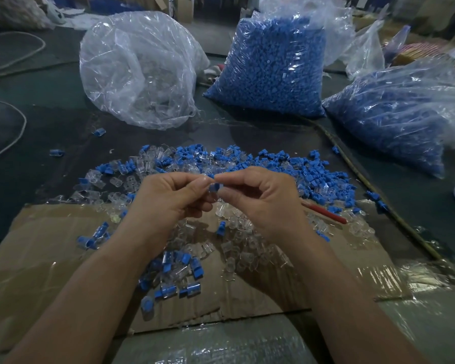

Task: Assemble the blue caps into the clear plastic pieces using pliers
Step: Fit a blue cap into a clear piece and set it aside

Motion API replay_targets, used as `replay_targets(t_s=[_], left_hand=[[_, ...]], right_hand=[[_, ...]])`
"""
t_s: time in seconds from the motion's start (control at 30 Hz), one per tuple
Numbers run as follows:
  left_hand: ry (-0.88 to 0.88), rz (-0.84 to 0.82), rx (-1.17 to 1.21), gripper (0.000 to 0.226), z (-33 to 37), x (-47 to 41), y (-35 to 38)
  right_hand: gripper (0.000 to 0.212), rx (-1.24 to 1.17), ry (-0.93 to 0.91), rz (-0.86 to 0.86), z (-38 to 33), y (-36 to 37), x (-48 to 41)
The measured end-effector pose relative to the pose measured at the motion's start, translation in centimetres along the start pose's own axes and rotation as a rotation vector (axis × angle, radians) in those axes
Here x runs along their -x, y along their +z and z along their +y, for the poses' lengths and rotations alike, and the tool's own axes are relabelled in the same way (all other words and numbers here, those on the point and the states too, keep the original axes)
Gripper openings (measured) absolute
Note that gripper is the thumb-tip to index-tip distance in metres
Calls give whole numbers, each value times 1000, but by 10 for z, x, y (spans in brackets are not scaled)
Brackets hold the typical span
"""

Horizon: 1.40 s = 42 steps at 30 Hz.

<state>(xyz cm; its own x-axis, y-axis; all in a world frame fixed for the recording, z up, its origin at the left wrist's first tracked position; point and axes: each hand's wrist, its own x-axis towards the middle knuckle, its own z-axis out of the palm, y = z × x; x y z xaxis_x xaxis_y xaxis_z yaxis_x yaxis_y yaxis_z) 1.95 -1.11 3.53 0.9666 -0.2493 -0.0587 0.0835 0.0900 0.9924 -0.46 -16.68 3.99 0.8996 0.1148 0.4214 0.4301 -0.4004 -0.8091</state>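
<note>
Left hand (174, 198) and right hand (260, 198), grips closed, pinch one blue cap (214, 187) between fingertips above parts pile (195, 164) on surface (63, 143); clear plastic piece (216, 201) hardly discernible; seat cap square; then squeeze with pliers (326, 213) lying at right.

loose caps (273, 158) blue; clear pieces (237, 229) colourless, see-through; held cap (213, 187) blue with a pale band; joined units (187, 282) blue plus clear; cardboard (50, 245) plain brown; tabletop (50, 132) dark grey-green; middle bag (271, 69) and right bag (394, 114) read solid blue through clear film; left bag (139, 72) clear throughout; tool handle (326, 212) red; long cord (365, 185) dull yellow-olive; left cord (19, 122) white
</note>
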Motion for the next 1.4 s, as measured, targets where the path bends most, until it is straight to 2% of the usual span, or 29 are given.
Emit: replay_targets(t_s=[0.3, 0.47, 0.67, 0.83, 0.97, 1.1, 1.4], left_hand=[[-35, -14, 59, 21, 1, 0, 2], [-46, -26, 70, 24, 0, 0, 1], [-60, -40, 27, 22, -2, -1, 0], [-47, 12, 77, 14, 0, -1, -1], [-20, -27, 108, 14, 3, 2, -1], [-5, 4, 78, 20, 1, 2, 0], [1, 2, 50, 22, -1, 1, -1]], right_hand=[[36, -12, -50, 14, 1, 0, -1], [33, -160, 56, -42, 4, -1, -1], [28, -230, 53, -32, 4, 5, 1], [34, -155, 37, 6, 6, 7, 0], [35, -72, 7, 35, 7, 6, 1], [37, -9, -14, 29, 8, 7, 0], [26, 166, -131, 54, 13, 8, 0]])
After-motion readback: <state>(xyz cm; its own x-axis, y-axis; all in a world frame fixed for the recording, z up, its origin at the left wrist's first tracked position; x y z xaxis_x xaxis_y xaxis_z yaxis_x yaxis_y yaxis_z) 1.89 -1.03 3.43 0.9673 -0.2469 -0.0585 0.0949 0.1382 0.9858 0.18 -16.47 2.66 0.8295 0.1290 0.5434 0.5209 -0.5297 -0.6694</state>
